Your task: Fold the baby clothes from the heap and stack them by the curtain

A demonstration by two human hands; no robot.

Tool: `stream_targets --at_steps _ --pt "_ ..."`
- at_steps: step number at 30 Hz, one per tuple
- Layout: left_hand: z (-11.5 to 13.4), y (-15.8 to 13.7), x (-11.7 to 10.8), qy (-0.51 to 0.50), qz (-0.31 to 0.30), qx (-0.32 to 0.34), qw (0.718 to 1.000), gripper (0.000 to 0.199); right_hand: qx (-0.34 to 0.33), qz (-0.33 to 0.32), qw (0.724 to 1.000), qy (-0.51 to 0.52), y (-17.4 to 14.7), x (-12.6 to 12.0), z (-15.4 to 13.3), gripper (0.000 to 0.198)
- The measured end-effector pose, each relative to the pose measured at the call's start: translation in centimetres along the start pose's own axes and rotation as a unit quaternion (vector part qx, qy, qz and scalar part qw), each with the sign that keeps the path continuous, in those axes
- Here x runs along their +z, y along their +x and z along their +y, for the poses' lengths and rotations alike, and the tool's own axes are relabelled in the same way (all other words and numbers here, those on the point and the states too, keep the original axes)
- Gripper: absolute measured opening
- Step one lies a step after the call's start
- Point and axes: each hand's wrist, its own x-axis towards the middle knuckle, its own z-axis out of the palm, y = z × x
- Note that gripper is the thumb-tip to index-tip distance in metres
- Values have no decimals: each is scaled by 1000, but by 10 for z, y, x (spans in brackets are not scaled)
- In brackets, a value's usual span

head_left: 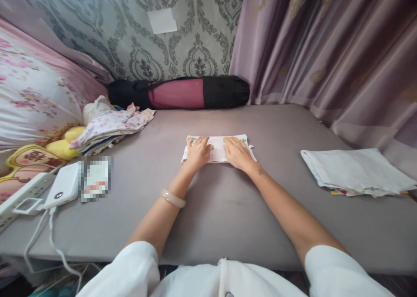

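Resting left hand (198, 151) and right hand (239, 153), palm-down and released, on the folded white cloth (217, 148), upon the grey sheet (218, 214) between the clothes pile (115, 122) and the pale fabric (353, 169).

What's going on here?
A person has the left hand and right hand on a small white cloth, which lies as a flat rectangle on a grey-covered surface. A pile of clothes lies off to the left; white fabric lies to the right.
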Motion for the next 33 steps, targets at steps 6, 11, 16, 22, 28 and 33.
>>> stream_targets --at_steps 6,11,16,22,28,33 --pt "17 19 18 55 -53 -14 997 52 14 -69 998 -8 25 24 -19 58" --pt "10 18 30 85 -77 5 993 55 20 -121 992 -6 26 30 -17 61" --pt "7 21 35 77 -121 0 990 56 25 -159 987 4 28 31 -15 61" --pt "4 25 36 63 -135 -6 989 55 35 -193 980 40 35 24 -11 61" --pt "3 25 38 67 -42 20 997 53 20 -121 992 5 35 22 -3 58" --pt "3 28 37 48 -99 34 993 52 6 -129 992 -6 34 34 -1 59"
